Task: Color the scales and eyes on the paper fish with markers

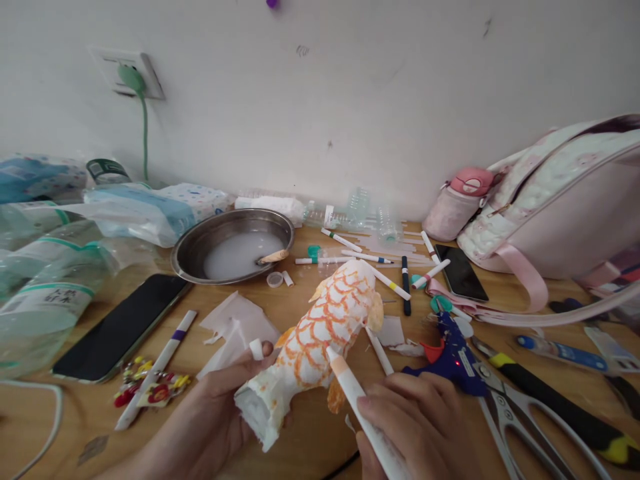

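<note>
A white papier-mâché-like fish (327, 320) with orange scale outlines and orange fins lies tilted across my left hand (225, 400). My fingers are closed round it near its open, hollow end, and a small white marker cap (257, 349) shows by the thumb. In my right hand (420, 420) is a white marker (357, 400) with an orange band, gripped like a pen. Its tip meets the fish's side, among the orange arcs. The undersides of both hands' grips are partly hidden.
A metal bowl (181, 257) of cloudy liquid stands behind. Loose markers (390, 283), plastic bottles (385, 223) and paper scraps (235, 323) lie about. To the right are a blue glue gun (457, 357), scissors (520, 413) and a backpack (565, 200); a phone (123, 327) lies left.
</note>
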Motion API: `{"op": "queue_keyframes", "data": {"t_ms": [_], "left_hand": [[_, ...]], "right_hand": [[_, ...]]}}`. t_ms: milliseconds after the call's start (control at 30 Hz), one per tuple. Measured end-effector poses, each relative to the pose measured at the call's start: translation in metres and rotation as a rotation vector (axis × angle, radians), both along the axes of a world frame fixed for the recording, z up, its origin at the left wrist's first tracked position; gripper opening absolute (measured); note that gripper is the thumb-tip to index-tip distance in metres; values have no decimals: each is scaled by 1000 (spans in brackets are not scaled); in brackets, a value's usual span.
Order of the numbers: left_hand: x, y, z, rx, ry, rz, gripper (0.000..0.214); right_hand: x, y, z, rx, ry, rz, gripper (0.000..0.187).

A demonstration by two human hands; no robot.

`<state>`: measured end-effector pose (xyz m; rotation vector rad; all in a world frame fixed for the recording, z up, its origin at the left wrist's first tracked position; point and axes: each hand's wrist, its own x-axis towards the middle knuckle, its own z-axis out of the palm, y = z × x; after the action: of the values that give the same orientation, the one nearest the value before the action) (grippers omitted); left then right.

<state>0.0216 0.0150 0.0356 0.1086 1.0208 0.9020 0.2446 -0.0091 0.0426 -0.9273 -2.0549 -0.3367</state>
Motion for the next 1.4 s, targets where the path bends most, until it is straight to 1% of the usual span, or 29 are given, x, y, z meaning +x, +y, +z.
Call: {"op": "queue_keyframes", "data": {"t_ms": [100,200,300,433,567,767,867,967,1133,1267,1400], "left_hand": [[3,2,2,-7,75,-1,45],[5,3,5,-29,85,-1,45],[5,4,7,-28,57,12,37],[4,4,5,-39,36,15,27],[5,5,2,-53,17,16,22],[6,4,9,-59,43,28,13],[5,3,9,-73,40,55,15],[3,4,7,-82,36,46,15],[3,6,6,-75,66,78,14],[2,4,8,-92,62,77,18],[-1,2,2,-64,69,55,17]], "right_hand": [[-1,0,3,4,-2,12,18],[-1,0,5,9,-21,9,18],[-2,-1,4,4,11,-20,18],[-3,-2,1,-19,6,-3,19],[-1,-3,-1,-6,-8,1,21],[4,-2,4,-17,-62,33,16],[4,-1,5,-21,-67,22,15],[3,-2,3,4,-39,9,17],[3,-3,3,-67,1,-4,17],[4,-2,4,-24,-3,16,16],[7,-1,5,-24,-23,37,18]]}}
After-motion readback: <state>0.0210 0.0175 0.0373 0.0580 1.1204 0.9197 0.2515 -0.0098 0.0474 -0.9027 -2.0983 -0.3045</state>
